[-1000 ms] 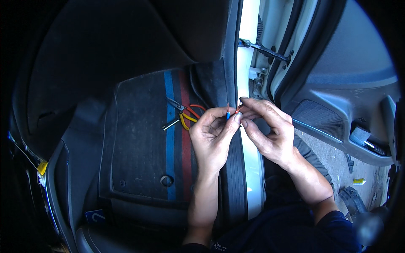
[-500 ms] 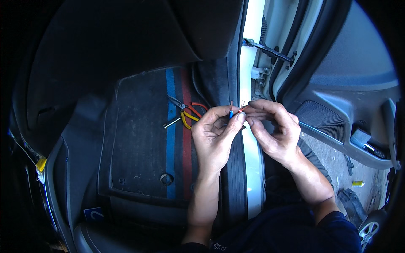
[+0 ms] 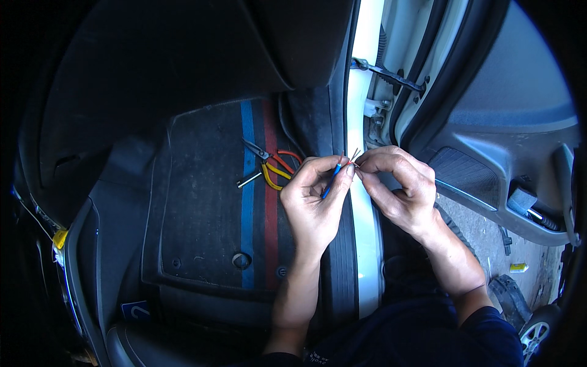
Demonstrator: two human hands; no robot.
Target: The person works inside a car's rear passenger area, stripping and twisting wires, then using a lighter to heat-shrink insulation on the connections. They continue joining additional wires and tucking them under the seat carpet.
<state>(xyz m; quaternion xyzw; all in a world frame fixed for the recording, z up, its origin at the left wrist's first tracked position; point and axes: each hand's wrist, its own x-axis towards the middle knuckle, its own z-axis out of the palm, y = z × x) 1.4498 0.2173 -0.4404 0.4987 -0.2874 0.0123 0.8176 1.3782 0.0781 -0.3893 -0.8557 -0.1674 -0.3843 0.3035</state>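
Observation:
My left hand (image 3: 318, 208) is closed around a blue insulated wire (image 3: 334, 177) and a red one beside it, both with bare copper ends poking up above the thumb. My right hand (image 3: 400, 189) pinches the splayed fine strands (image 3: 355, 157) at the red wire's tip, fingertips close to my left thumb. Left of my hands, cutting pliers (image 3: 255, 148) with red handles lie on the striped car mat (image 3: 202, 208) with another yellow-handled tool (image 3: 269, 176) and a short metal tube (image 3: 248, 180).
A car sill (image 3: 369, 269) runs beside the mat. The open door (image 3: 495, 122) on the right holds items in its pocket. Dark trim (image 3: 183, 49) overhangs the upper left. Beyond the sill are paved ground (image 3: 495, 232), a small yellow container (image 3: 518, 267) and a wheel (image 3: 534, 336).
Both hands have shifted slightly right. The blue wire, upright before, now leans rightward with more of its length showing, and my right fingertips have moved at the copper strands.

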